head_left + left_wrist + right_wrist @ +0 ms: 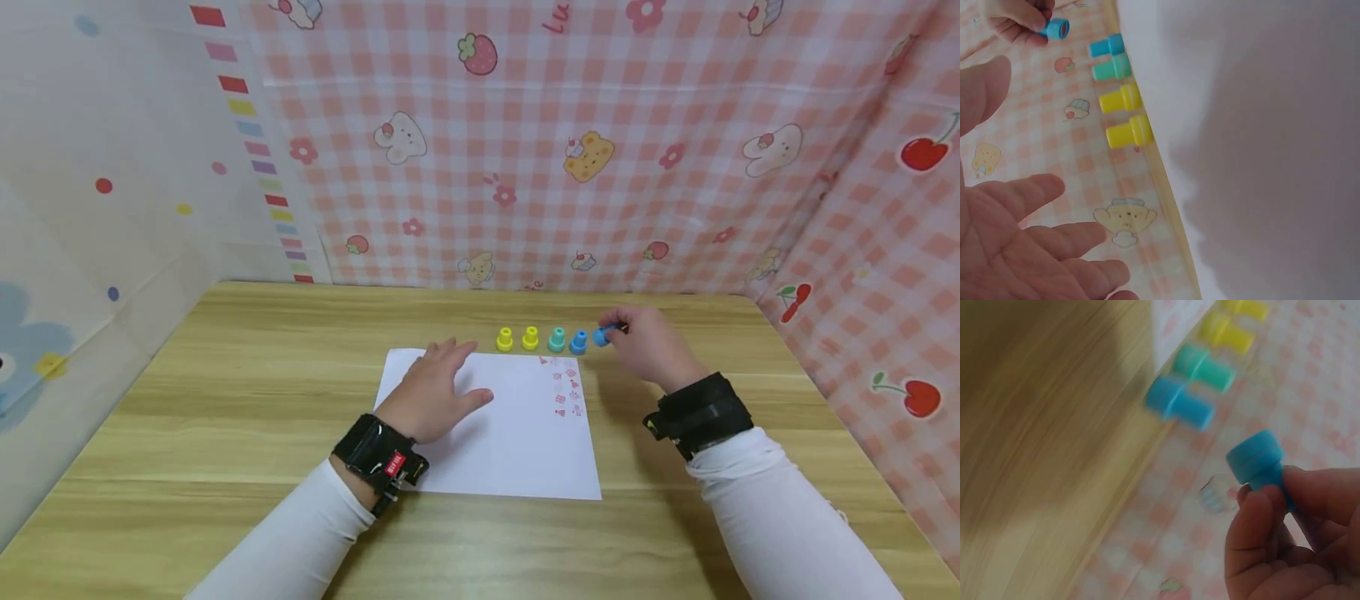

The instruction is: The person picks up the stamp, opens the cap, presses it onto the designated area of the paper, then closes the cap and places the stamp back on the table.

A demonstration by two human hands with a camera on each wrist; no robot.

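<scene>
My right hand (pixel 651 346) pinches a small blue stamp (pixel 1255 457) by its narrow handle, just right of a row of stamps. In the left wrist view this stamp (pixel 1058 29) turns its reddish face partly to the camera. My left hand (pixel 433 398), fingers spread and holding nothing, is over the left part of a white sheet of paper (pixel 517 458); whether it touches the sheet I cannot tell. Small red prints (pixel 572 390) cluster at the paper's upper right. Behind its far edge stand another blue stamp (pixel 578 343), a teal stamp (pixel 556 341) and two yellow stamps (pixel 530 339).
The wooden table (pixel 225 400) extends on both sides of the paper. A pink checked cloth (pixel 465 167) hangs along its back edge, with more cloth at the right. White patterned cloth (pixel 150 150) covers the left side.
</scene>
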